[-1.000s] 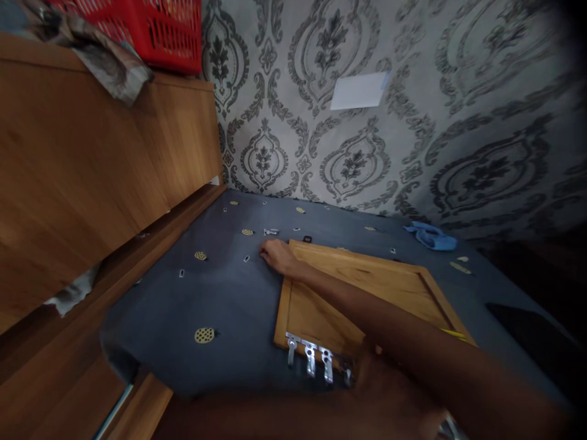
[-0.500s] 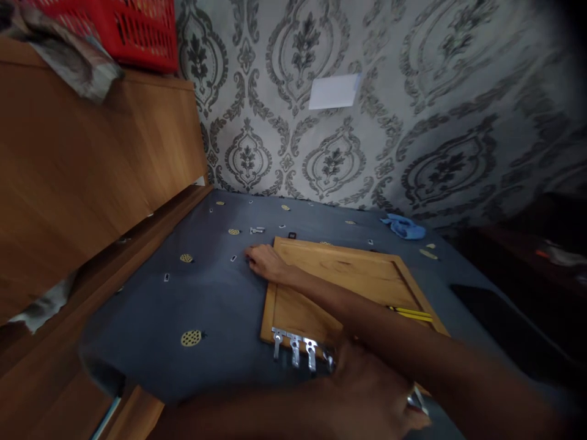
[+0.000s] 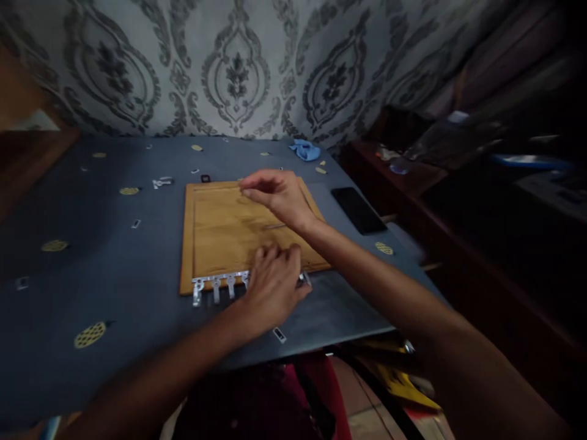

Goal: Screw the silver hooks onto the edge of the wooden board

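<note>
A framed wooden board (image 3: 220, 226) lies flat on the table, with a silver metal hook rail (image 3: 231, 282) along its near edge. Several hooks hang from this strip over the side. My left hand (image 3: 275, 284) presses down on the rail's right part, fingers bent over it and thumb low at the edge, hiding the hooks there. Above the board's far half, my right hand (image 3: 284, 198) is raised, thumb and forefinger pinched; whatever is between the tips is too small to make out. A thin metal shaft (image 3: 275, 227) shows on the board below it.
The table wears a grey-blue cloth (image 3: 105, 256) with pineapple prints. A loose silver hook piece (image 3: 162, 182) and a small dark square (image 3: 205, 178) lie beyond the board. A blue crumpled cloth (image 3: 305, 150) and a black phone (image 3: 358, 209) are farther right. A patterned wall (image 3: 183, 73) stands behind.
My right hand has come back from the table left of the board and now hovers over it, pinched. My left hand stays at the rail. The view has swung right.
</note>
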Motion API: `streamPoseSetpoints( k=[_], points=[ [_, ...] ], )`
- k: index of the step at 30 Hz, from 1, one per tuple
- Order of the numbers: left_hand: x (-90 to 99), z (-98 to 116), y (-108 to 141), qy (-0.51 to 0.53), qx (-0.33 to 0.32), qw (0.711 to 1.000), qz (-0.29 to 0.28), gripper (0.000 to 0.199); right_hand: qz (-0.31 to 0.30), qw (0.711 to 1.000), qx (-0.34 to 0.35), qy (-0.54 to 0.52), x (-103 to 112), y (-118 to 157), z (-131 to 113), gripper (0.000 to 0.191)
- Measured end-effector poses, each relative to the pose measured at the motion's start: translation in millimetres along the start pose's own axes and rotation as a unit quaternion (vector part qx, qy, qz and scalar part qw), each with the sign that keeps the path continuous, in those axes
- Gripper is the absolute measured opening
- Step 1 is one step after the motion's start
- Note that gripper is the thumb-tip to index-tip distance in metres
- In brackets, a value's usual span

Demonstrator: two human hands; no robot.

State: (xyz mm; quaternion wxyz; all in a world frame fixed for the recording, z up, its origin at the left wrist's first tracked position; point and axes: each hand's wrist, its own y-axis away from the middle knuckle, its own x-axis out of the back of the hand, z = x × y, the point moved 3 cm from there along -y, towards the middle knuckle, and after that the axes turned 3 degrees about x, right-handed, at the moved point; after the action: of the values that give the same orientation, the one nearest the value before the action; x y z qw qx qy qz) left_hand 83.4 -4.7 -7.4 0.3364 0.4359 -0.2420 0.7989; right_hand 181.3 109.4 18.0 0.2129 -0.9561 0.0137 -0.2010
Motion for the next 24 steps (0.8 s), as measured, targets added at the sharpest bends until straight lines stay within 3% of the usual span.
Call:
streamPoseSetpoints(
  k=[2,4,6,9,12,24],
  points=[
    [1.0,0.6,0.0,-0.014,0.021,1.0,0.002,0.04,0.083,0.997,-0.007,-0.001,37.0,41.3,-2.8,0.012],
    [1.9,1.8,0.0,-0.024,0.031,0.999,0.011,0.046,0.137,0.99,-0.023,0.006,61.1,84.6,-4.0,0.011],
    [1.9,2.9,-0.1,-0.025,0.035,0.999,0.014,0.05,0.161,0.986,-0.045,0.015,71.7,123.5,-4.5,0.011],
    [1.2,3.1,-0.3,-0.019,0.044,0.999,0.011,0.059,0.153,0.985,-0.071,0.022,69.5,163.1,-7.2,0.012],
    [0.4,2.1,0.0,-0.008,0.051,0.998,0.019,0.066,0.125,0.989,-0.078,0.021,59.9,177.6,-10.6,0.012],
    [-1.0,2.6,3.5,-0.004,0.044,0.999,0.031,0.069,0.076,0.992,-0.069,0.076,50.2,179.1,-7.9,0.011]
  ],
)
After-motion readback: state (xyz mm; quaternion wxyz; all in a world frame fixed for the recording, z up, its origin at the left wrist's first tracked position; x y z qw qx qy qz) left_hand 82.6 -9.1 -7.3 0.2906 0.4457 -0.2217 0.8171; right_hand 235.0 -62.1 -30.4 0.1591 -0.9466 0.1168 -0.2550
